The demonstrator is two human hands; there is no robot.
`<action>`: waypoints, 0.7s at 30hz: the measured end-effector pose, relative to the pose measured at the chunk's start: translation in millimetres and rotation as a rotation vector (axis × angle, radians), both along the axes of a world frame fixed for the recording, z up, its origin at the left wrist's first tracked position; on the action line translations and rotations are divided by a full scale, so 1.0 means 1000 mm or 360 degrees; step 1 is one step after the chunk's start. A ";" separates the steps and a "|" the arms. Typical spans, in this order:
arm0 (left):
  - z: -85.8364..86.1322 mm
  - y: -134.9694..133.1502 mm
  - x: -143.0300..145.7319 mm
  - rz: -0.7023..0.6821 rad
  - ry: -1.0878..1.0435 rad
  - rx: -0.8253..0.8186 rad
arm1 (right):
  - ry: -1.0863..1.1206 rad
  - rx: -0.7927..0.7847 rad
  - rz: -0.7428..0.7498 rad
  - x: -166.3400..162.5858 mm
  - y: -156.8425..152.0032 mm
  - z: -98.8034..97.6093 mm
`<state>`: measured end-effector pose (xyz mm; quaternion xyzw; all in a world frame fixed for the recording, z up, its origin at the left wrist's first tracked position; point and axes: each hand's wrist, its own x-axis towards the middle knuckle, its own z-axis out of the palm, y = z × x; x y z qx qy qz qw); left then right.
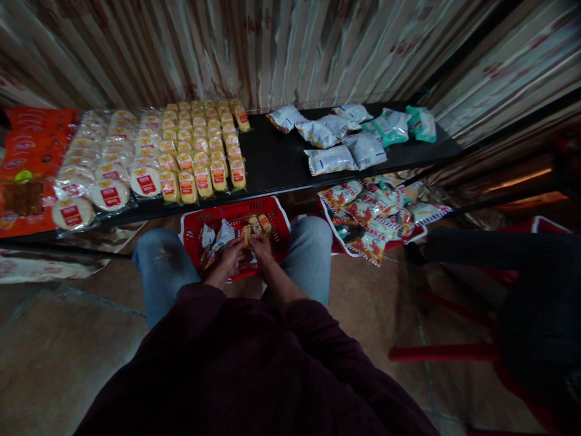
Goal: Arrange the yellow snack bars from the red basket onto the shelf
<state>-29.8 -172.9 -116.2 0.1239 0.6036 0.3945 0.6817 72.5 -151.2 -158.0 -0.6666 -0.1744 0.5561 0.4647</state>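
Observation:
A red plastic basket point(278, 213) rests between my knees, holding a few small yellow snack packets point(259, 223) and silvery wrappers point(216, 235). My left hand point(232, 253) and my right hand point(262, 248) meet inside it, fingers curled around one small yellow packet point(246, 233). Which hand bears the packet's weight is hard to tell in the dim light. Just beyond the basket runs a low black table point(272, 160) with rows of the same yellow packets point(200, 157).
Round white-wrapped cakes point(106, 175) and orange packs point(27, 157) lie at the table's left, white and green pouches point(354, 136) at its right. A second red basket of red-and-white snack bags point(372, 218) sits right of my knee. A striped curtain hangs behind.

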 end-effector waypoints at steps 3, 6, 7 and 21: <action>0.000 -0.001 0.000 -0.0071 -0.0033 -0.0015 | -0.0001 0.0013 0.0031 0.001 -0.001 0.003; -0.002 -0.002 0.000 -0.0032 -0.0019 -0.0104 | 0.0004 0.0037 0.0057 0.001 -0.002 0.007; -0.003 -0.002 0.000 -0.0007 -0.0026 -0.0128 | 0.0007 0.0043 0.0066 0.000 -0.002 0.008; -0.002 0.007 -0.003 0.0287 -0.0252 -0.0161 | -0.0025 0.0068 0.0072 -0.005 -0.006 0.021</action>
